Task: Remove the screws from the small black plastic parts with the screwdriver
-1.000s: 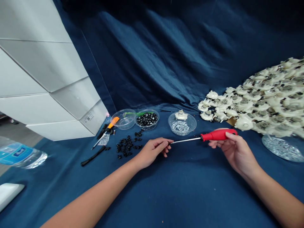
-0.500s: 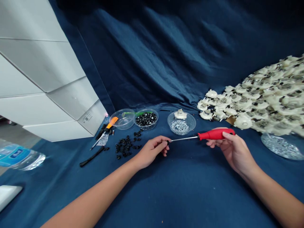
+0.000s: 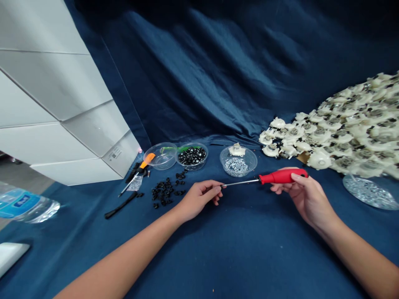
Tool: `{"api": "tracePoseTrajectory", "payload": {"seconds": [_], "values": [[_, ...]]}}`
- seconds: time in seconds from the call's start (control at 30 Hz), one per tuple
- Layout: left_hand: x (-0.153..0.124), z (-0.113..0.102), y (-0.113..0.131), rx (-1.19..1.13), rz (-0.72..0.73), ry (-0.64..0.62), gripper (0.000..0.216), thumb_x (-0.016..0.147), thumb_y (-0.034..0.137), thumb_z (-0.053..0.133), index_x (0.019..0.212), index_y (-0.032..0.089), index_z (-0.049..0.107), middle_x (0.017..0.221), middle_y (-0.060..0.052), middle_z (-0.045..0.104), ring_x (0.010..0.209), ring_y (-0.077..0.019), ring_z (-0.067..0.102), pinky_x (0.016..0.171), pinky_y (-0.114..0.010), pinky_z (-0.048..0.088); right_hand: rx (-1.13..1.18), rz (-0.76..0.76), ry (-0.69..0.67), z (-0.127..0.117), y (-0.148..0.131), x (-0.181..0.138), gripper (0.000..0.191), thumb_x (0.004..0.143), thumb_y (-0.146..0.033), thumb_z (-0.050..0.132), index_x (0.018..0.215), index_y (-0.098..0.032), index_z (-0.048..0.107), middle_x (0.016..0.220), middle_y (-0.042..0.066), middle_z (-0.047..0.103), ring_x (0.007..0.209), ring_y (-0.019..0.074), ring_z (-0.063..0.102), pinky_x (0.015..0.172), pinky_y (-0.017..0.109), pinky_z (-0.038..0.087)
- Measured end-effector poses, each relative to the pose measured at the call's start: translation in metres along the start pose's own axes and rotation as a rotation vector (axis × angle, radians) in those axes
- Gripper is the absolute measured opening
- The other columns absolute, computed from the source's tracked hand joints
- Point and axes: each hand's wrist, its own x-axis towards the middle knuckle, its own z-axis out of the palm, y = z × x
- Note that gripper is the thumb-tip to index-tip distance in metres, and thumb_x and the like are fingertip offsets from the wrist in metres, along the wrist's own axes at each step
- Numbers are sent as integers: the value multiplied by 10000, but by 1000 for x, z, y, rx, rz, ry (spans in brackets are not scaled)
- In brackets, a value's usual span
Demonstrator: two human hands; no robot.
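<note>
My right hand point(image 3: 304, 193) is wrapped around the red handle of a screwdriver point(image 3: 282, 176), whose shaft points left. At the shaft's tip, my left hand point(image 3: 201, 197) pinches a small black part point(image 3: 221, 186), mostly covered by the thumb and fingers. The tip meets this part; whether a screw sits between them is too small to tell. Left of my left hand lies a loose cluster of small black parts point(image 3: 163, 191). Behind the screwdriver stands a clear bowl point(image 3: 253, 160) of small silvery screws point(image 3: 236, 166), with a cream plastic piece point(image 3: 237, 150) at its back.
A clear bowl of black parts point(image 3: 192, 156) stands beside a clear bowl point(image 3: 160, 162). An orange-handled screwdriver point(image 3: 146, 162) and a black strip point(image 3: 120, 206) lie left. Cream housings point(image 3: 339, 133) pile up right, near a bag of screws point(image 3: 370, 192). White boxes point(image 3: 77, 99) and a bottle point(image 3: 26, 205) flank the left.
Almost nothing differs. The screwdriver has shifted very slightly left toward the black part, and both hands keep their grip.
</note>
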Motion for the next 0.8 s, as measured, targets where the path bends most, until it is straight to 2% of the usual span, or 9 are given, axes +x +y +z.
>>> {"api": "tracePoseTrajectory", "payload": {"seconds": [0.17,0.3,0.4,0.6,0.73,0.8], "values": [[0,0,-1,13,-4,3,314,1065,452,715,1128,154,790,945,-41,726,783,-148,658,769,-303,559,-15,8,13,0,1,0,242,972,-409,709,1037,-194,800,796,113,842,687,261,780,650,362,595],[-1,0,-1,46,-1,8,320,1075,454,698,1135,155,795,943,-42,724,793,-153,659,774,-303,562,-33,-1,39,-2,0,0,302,927,-422,802,1165,-252,726,792,57,848,642,249,792,627,345,606],[-3,1,0,84,4,9,322,1078,453,697,1158,158,799,935,-41,724,802,-160,658,779,-305,563,-64,6,44,-5,-1,2,314,904,-449,845,1120,-257,722,762,44,840,584,255,783,601,361,624],[-4,2,0,150,19,3,321,1090,451,675,1178,166,796,944,-44,725,818,-168,660,781,-304,565,-131,19,45,-12,3,7,244,964,-487,794,944,-249,742,712,41,809,598,234,770,626,343,621],[-4,3,-1,183,32,5,319,1096,445,662,1182,165,788,946,-43,720,820,-168,660,776,-300,570,-118,7,4,-12,7,8,291,973,-529,671,1061,-257,727,815,67,834,696,291,802,659,404,619],[-4,3,-1,204,41,2,317,1095,442,661,1192,170,792,960,-48,727,841,-176,668,784,-305,578,-112,-12,5,-13,7,9,283,953,-518,646,1095,-281,704,840,48,835,710,288,798,671,408,614]]}}
